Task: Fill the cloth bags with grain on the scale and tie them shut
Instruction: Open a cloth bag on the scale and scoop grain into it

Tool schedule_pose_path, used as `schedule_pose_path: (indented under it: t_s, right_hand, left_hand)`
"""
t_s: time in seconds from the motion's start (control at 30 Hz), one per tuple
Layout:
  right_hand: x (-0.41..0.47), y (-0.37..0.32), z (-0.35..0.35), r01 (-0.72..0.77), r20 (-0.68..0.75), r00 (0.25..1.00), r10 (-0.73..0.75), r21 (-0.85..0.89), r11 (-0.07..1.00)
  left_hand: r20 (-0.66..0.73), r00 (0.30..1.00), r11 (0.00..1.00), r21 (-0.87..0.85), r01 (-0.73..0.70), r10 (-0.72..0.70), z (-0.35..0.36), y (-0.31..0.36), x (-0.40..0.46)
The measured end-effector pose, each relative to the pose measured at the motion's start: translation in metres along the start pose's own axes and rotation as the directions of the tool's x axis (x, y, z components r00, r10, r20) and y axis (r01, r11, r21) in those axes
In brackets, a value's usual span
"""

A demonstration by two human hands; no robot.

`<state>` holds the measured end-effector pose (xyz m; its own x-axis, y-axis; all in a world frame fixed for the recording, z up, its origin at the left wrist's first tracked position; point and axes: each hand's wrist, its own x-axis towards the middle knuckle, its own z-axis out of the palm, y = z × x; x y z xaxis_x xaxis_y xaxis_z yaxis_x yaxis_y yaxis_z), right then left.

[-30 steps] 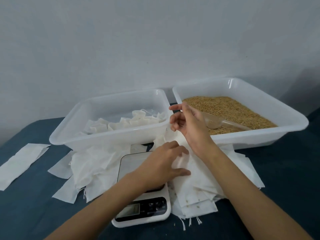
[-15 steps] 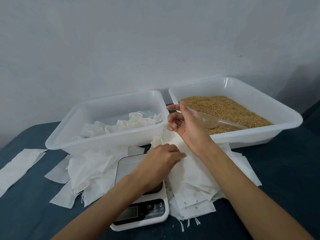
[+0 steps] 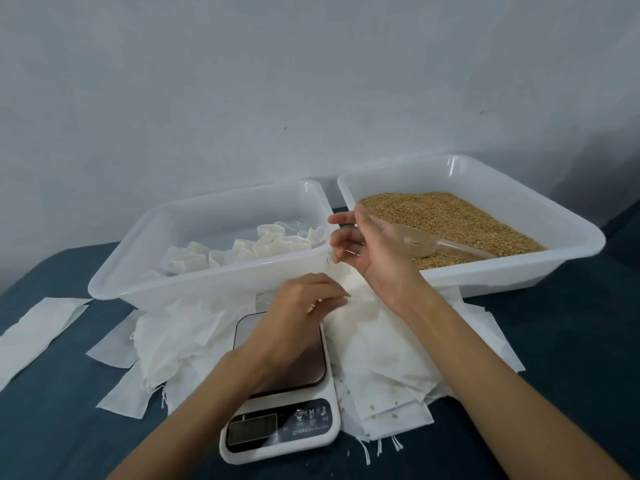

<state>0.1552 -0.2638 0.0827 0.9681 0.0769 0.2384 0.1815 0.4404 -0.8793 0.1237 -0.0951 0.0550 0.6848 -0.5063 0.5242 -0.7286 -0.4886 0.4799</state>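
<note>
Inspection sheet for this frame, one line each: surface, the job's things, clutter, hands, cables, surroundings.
Surface: dark blue table cover, stray grains near the front edge.
Job's things: grain tray at right with a clear scoop lying in it; left tray holds filled white bags; scale in front, nothing on its platform; empty cloth bags stacked right of it.
Clutter: loose cloth pieces and a crumpled pile at left.
Hands: left hand pinches the top bag's edge; right hand raised above the stack, fingers loosely bent, holding nothing.
Cables: nothing seen.
Surroundings: plain pale wall.
</note>
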Motion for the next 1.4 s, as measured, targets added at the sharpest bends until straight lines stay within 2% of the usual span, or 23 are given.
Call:
schedule_pose_path:
  t_s: [0.07, 0.1, 0.2, 0.27, 0.33, 0.43, 0.57, 0.67, 0.73, 0.8, 0.87, 0.9, 0.93, 0.97, 1.03, 1.07, 1.13, 1.3, 1.4]
  right_hand:
    - [-0.001, 0.001, 0.003, 0.017, 0.025, 1.0, -0.015, -0.107, 0.994]
    - [-0.002, 0.003, 0.004, 0.039, 0.056, 0.998, -0.029, -0.179, 0.983]
    - [-0.008, 0.008, 0.005, 0.049, 0.207, 0.978, 0.032, -0.371, 0.927]
    - [-0.011, 0.015, 0.005, -0.001, 0.266, 0.955, 0.132, -0.443, 0.896]
    - [-0.012, 0.023, 0.007, -0.021, 0.233, 0.961, 0.15, -0.481, 0.877]
    - [-0.012, 0.028, 0.008, -0.027, 0.179, 0.976, 0.121, -0.452, 0.892]
    - [-0.01, 0.028, 0.002, -0.084, 0.154, 0.975, 0.158, -0.401, 0.912]
    - [-0.009, 0.03, 0.0, -0.075, 0.17, 0.972, 0.163, -0.433, 0.898]
    - [-0.008, 0.031, 0.0, -0.024, 0.178, 0.975, 0.135, -0.518, 0.855]
    - [-0.009, 0.032, 0.005, 0.077, 0.125, 0.992, 0.013, -0.687, 0.723]
    - [-0.014, 0.035, 0.012, 0.178, 0.039, 0.97, -0.241, -0.786, 0.592]
    - [-0.017, 0.036, 0.017, 0.235, 0.029, 0.938, -0.345, -0.786, 0.572]
    - [-0.021, 0.037, 0.022, 0.274, 0.039, 0.923, -0.384, -0.768, 0.579]
    - [-0.024, 0.038, 0.027, 0.286, 0.061, 0.931, -0.359, -0.734, 0.616]
    - [-0.03, 0.041, 0.036, 0.221, 0.092, 0.973, -0.212, -0.646, 0.731]
    - [-0.031, 0.042, 0.039, 0.185, 0.094, 0.982, -0.162, -0.62, 0.762]
    - [-0.03, 0.041, 0.039, 0.177, 0.08, 0.983, -0.163, -0.612, 0.771]
    - [-0.029, 0.041, 0.033, 0.303, 0.13, 0.946, -0.296, -0.678, 0.67]
    - [-0.033, 0.042, 0.038, 0.413, 0.218, 0.894, -0.392, -0.74, 0.531]
  left_hand:
    - [-0.083, 0.981, 0.974, -0.165, 0.158, -0.173, -0.008, -0.007, -0.002]
    - [-0.13, 0.953, 0.929, -0.292, 0.228, -0.275, -0.011, -0.012, -0.003]
    - [-0.22, 0.83, 0.731, -0.619, 0.286, -0.512, -0.018, -0.024, -0.008]
    - [-0.177, 0.795, 0.63, -0.717, 0.3, -0.58, -0.018, -0.032, -0.013]
    - [-0.119, 0.8, 0.574, -0.759, 0.308, -0.588, -0.018, -0.037, -0.018]
    - [-0.106, 0.822, 0.597, -0.739, 0.312, -0.56, -0.022, -0.042, -0.023]
    - [-0.153, 0.788, 0.573, -0.768, 0.285, -0.597, -0.028, -0.047, -0.025]
    - [-0.154, 0.795, 0.56, -0.787, 0.261, -0.587, -0.029, -0.046, -0.024]
    - [-0.169, 0.82, 0.618, -0.742, 0.26, -0.547, -0.029, -0.043, -0.025]
    - [-0.217, 0.819, 0.673, -0.695, 0.252, -0.531, -0.029, -0.04, -0.024]
    - [-0.305, 0.789, 0.727, -0.642, 0.244, -0.534, -0.028, -0.038, -0.024]
    - [-0.334, 0.779, 0.745, -0.621, 0.241, -0.531, -0.027, -0.038, -0.023]
    - [-0.349, 0.778, 0.756, -0.61, 0.235, -0.523, -0.026, -0.036, -0.023]
    - [-0.349, 0.782, 0.76, -0.608, 0.23, -0.516, -0.024, -0.035, -0.023]
    - [-0.333, 0.795, 0.759, -0.61, 0.229, -0.508, -0.021, -0.032, -0.024]
    - [-0.324, 0.796, 0.754, -0.614, 0.233, -0.51, -0.02, -0.031, -0.024]
    - [-0.299, 0.799, 0.734, -0.634, 0.242, -0.521, -0.019, -0.029, -0.024]
    - [-0.211, 0.837, 0.705, -0.661, 0.258, -0.505, -0.021, -0.021, -0.026]
    - [-0.193, 0.816, 0.65, -0.711, 0.266, -0.545, -0.022, -0.02, -0.025]
